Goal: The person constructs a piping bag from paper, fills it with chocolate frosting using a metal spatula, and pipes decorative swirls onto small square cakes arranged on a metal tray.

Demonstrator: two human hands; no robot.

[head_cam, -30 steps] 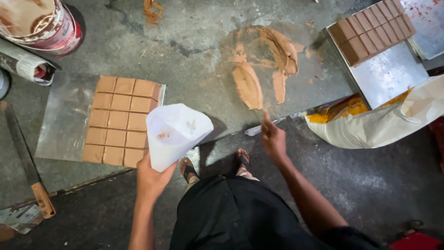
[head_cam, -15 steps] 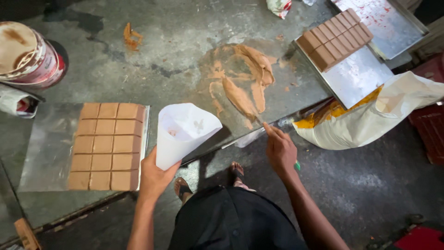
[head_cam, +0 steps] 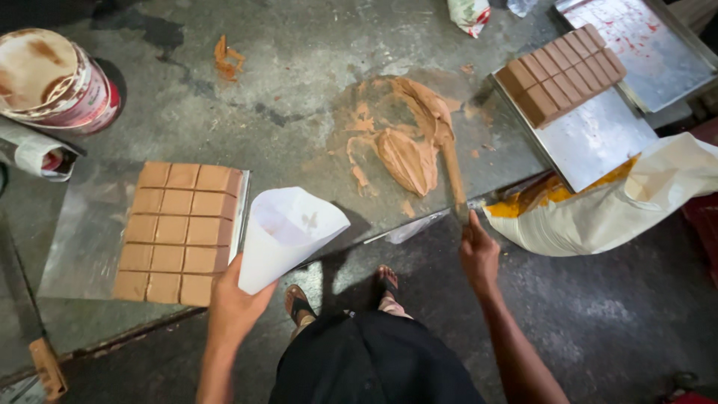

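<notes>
The left hand [head_cam: 233, 303] was closed around the narrow lower end of a white paper cone [head_cam: 288, 236], thumb and fingers wrapped about its tip, with the cone's wide mouth opening up and away from the hand towards the slab. The cone leaned to the right, over the edge of the stone slab [head_cam: 299, 97].

The right hand [head_cam: 479, 251] was curled shut around a thin tool [head_cam: 458, 191] whose handle was hidden in the fist. The blade ran forward from the fingers along a long streak of brown paste; what kind of tool it was could not be told. Just ahead and to the left of that hand lay the lump of brown paste [head_cam: 407, 157], smeared out over the slab, with thinner smears around it.

Left of the left hand, a block of brown squares [head_cam: 179, 232] sat on a steel sheet [head_cam: 82, 239], its near right corner just beside the cone. Far to the left and forward stood a stained tin [head_cam: 56, 78], with a rolled wrapper [head_cam: 37, 153] below it.

To the right of the right hand lay a pale sack [head_cam: 636, 198] with yellow showing at its fold, close to the knuckles. Beyond it, a second tray [head_cam: 598, 138] carried another slab of brown squares [head_cam: 561, 75].

Between the hands, below them, were the person's sandalled feet [head_cam: 344, 295] and dark clothing.
</notes>
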